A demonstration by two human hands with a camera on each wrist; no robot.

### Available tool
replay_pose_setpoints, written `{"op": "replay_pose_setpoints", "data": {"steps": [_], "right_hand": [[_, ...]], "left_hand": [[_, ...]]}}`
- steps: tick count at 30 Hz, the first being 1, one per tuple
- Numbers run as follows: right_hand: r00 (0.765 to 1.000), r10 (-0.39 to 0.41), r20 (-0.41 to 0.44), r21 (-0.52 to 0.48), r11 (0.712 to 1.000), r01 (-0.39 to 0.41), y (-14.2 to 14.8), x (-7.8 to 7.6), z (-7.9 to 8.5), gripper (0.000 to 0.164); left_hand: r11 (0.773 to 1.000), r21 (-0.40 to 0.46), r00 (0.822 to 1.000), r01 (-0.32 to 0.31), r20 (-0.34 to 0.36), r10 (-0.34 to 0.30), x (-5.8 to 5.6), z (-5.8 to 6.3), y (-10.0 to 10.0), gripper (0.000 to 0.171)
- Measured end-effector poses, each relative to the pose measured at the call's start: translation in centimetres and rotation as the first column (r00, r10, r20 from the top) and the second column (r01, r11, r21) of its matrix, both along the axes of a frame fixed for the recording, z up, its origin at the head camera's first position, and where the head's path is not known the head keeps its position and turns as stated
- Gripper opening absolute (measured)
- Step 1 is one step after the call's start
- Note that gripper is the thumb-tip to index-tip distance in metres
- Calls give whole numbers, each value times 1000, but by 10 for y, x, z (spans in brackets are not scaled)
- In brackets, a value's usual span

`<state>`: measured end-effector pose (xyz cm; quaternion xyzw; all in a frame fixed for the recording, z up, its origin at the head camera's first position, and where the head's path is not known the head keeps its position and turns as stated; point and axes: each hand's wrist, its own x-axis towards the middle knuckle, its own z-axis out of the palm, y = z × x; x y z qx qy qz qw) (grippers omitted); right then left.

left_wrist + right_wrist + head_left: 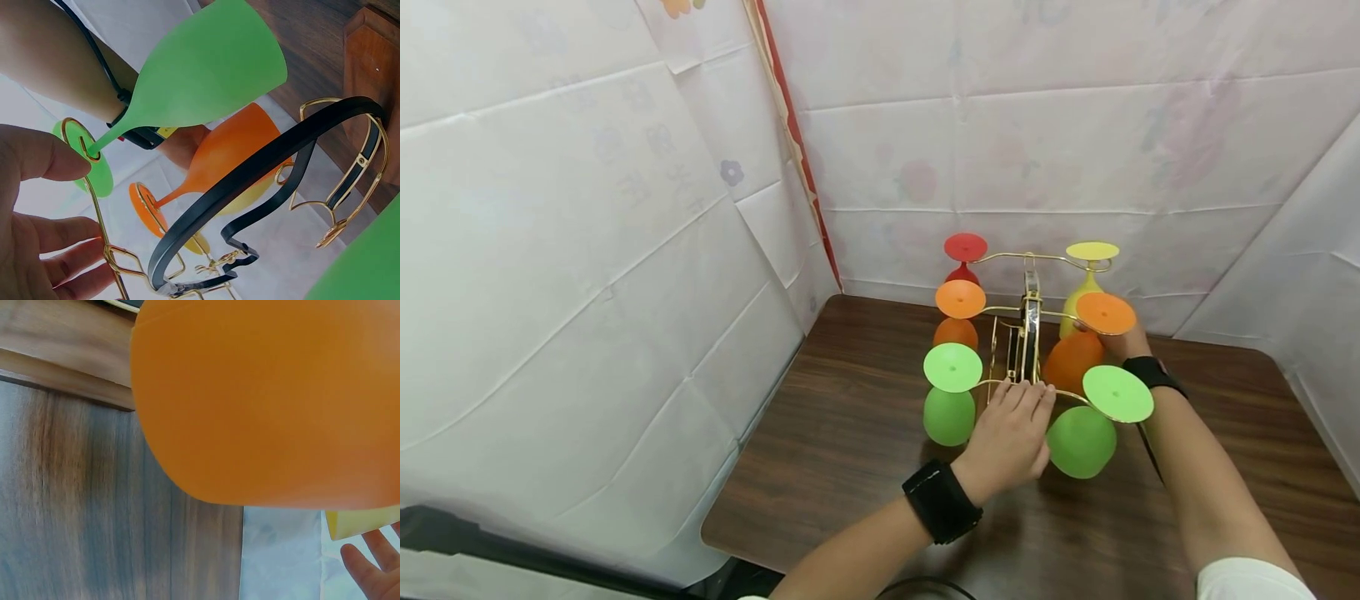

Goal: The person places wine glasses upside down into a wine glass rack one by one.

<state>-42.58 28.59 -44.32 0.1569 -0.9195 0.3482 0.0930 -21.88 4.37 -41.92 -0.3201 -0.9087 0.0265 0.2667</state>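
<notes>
A gold wire wine glass rack (pixel 1032 329) with a black curved bar (pixel 212 200) carries several coloured plastic wine glasses upside down by their feet. My left hand (pixel 1011 429) rests on its front wire, fingers laid across it, between two green glasses (pixel 950 417) (pixel 1081 442). In the left wrist view the thumb is beside the right green glass's foot (pixel 100 178). My right hand (pixel 375 569) is at the rack's right side, fingers spread by the yellow glass (pixel 359 522), behind an orange glass (pixel 262 406); whether it touches the yellow glass is unclear.
Another orange glass (pixel 956 333) and a red glass (pixel 962 273) hang on the rack's left side. Under the rack is a wooden base (pixel 372 87). The brown table (pixel 820 433) meets white patterned sheets (pixel 895 167) at the back and left.
</notes>
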Motion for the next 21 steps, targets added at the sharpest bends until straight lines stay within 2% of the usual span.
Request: {"op": "replay_pose_setpoints", "data": {"steps": [7,21], "right_hand": [[999,14,44,-6,1000,-14,-4,-1,7,47],[999,51,-20,-11,999,-51,-10,7,16,38]], "left_hand": [[1000,-4,1000,-3,9,3,1,2,-1,54],[1000,-6,1000,-7,2,7,1,0,0,54]]}}
